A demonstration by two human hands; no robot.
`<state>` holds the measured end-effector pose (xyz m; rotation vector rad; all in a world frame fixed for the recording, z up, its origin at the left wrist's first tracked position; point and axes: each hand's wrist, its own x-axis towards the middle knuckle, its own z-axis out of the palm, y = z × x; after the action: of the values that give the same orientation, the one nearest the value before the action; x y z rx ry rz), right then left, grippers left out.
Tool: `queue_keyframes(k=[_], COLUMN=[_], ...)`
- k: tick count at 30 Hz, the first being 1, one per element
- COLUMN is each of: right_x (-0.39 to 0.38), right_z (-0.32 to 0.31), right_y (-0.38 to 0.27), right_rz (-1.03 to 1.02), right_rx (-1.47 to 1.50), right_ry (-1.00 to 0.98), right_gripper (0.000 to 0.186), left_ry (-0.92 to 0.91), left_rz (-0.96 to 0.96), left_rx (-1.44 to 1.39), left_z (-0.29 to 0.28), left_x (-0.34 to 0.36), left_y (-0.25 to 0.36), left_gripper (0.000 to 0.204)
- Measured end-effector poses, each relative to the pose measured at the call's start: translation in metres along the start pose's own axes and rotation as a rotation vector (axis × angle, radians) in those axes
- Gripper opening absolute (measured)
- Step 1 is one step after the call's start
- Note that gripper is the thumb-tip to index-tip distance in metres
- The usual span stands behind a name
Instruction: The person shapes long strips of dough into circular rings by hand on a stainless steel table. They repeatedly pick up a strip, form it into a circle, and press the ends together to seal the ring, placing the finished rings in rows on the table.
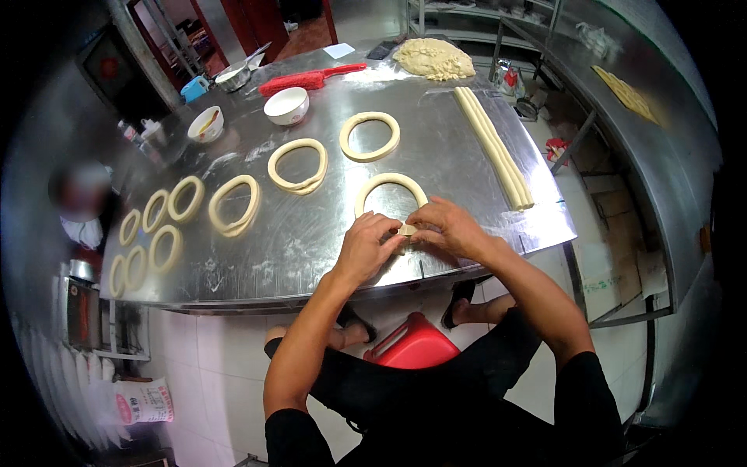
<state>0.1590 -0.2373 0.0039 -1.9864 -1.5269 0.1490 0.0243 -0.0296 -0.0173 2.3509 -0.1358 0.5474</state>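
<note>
At the near edge of the steel table point(272, 257), my left hand point(363, 245) and my right hand point(450, 232) pinch the near section of a pale dough ring point(390, 178), where a small flap of dough shows between my fingertips. Beyond it lie more rings point(369, 118) point(298, 145), and several others point(233, 183) point(186, 180) stretch to the left. To the right of my hands are long dough strands point(492, 148) laid side by side.
A dough mound point(432, 56), red brush point(291, 83), white bowls point(286, 101) point(204, 118) and blue jug point(194, 87) sit toward the back. A side counter point(622, 171) runs along the right. A red stool point(412, 350) is below; a blurred person point(82, 222) is at far left.
</note>
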Motion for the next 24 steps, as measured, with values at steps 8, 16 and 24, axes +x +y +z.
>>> queue_keyframes(k=[8, 16, 24], right_x=[0.005, -0.009, 0.003], right_z=[-0.008, 0.014, 0.019], right_y=[0.003, -0.007, -0.016], right_rz=[0.038, -0.059, 0.116], right_rx=[-0.097, -0.082, 0.107], right_ry=[-0.128, -0.027, 0.017], right_gripper=[0.023, 0.034, 0.028], left_ry=[-0.160, -0.284, -0.275], left_rz=[0.055, -0.068, -0.100], left_rx=[0.097, 0.054, -0.037], left_z=[-0.015, -0.019, -0.020], left_x=[0.006, 0.005, 0.008], left_y=[0.006, -0.001, -0.008], left_gripper=[0.022, 0.027, 0.028])
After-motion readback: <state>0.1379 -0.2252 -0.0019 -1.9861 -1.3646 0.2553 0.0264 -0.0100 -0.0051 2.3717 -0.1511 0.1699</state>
